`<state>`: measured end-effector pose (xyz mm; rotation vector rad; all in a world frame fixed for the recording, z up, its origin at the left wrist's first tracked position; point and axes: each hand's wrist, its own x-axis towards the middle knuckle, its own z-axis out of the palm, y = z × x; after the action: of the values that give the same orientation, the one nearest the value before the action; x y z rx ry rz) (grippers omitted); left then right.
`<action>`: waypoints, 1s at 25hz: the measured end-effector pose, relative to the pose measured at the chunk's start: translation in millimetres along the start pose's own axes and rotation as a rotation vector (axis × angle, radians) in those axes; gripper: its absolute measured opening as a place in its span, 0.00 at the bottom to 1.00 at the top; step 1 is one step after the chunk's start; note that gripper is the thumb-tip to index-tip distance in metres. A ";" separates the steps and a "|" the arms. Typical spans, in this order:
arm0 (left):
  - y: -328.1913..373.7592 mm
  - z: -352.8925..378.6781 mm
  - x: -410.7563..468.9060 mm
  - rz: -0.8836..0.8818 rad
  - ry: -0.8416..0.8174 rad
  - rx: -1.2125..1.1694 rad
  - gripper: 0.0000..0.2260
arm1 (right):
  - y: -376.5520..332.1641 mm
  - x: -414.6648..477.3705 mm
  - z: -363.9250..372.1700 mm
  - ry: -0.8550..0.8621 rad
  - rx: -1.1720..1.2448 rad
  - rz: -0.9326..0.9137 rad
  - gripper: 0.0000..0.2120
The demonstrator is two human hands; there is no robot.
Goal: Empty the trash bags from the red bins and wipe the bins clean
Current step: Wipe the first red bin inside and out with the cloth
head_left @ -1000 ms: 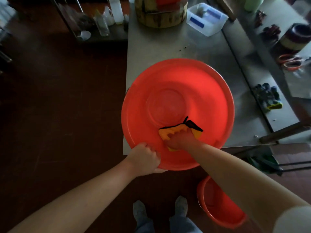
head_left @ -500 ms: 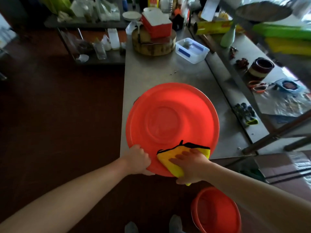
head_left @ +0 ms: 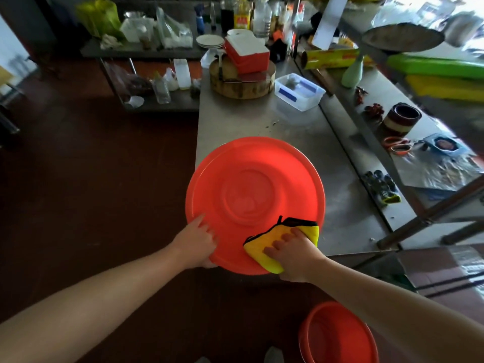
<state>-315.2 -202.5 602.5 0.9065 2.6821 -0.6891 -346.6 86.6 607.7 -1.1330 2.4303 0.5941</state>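
Left hand: the left hand (head_left: pixel 197 239) holds the near-left rim of the upturned red bin (head_left: pixel 251 184), fingers lying over the top of the rim and the thumb tucked beneath it, so it steadies the bin.
Right hand: the right hand (head_left: pixel 293 251) lies flat with fingers spread and presses a yellow cloth (head_left: pixel 258 248) onto the near-right rim. It grips nothing; the cloth is pinned under the palm and fingers.
Cloth: folded, black-edged, draped partly over the rim edge.
Bin in hand: base upward on the near end of the steel worktop (head_left: pixel 262 124), its near rim overhanging the worktop's edge towards the person. No bag is seen on it.
Second bin: a second red bin (head_left: pixel 314 336) stands mouth upward on the floor (head_left: pixel 104 179), near right. No bag shows in the visible part.
Surroundings: a wooden chopping block (head_left: pixel 243 86) and a clear tub (head_left: pixel 301 93) sit at the far end, well apart from the bin.
Progress: emptying appears done for both bins. Wiping of the first bin's outside is under way at the rim.
Outstanding: whether either bin's inside has been wiped cannot be told.
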 end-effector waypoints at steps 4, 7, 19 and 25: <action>70.0 7.3 21.3 -0.084 0.077 -0.242 0.31 | -3.5 3.6 4.5 0.012 0.055 0.018 0.34; 85.7 5.2 29.1 -0.122 0.119 -0.276 0.28 | -5.1 5.1 10.1 -0.015 0.120 0.047 0.36; 39.3 -23.7 17.7 0.235 0.076 0.013 0.37 | 14.0 33.8 36.0 -0.182 0.217 0.283 0.32; 43.8 -3.7 21.3 0.343 0.069 0.072 0.36 | -32.2 106.2 60.9 -0.130 0.604 0.304 0.32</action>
<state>-305.1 -159.2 582.4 1.3891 2.4773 -0.6879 -374.2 34.2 495.8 -0.4708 2.4275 -0.0059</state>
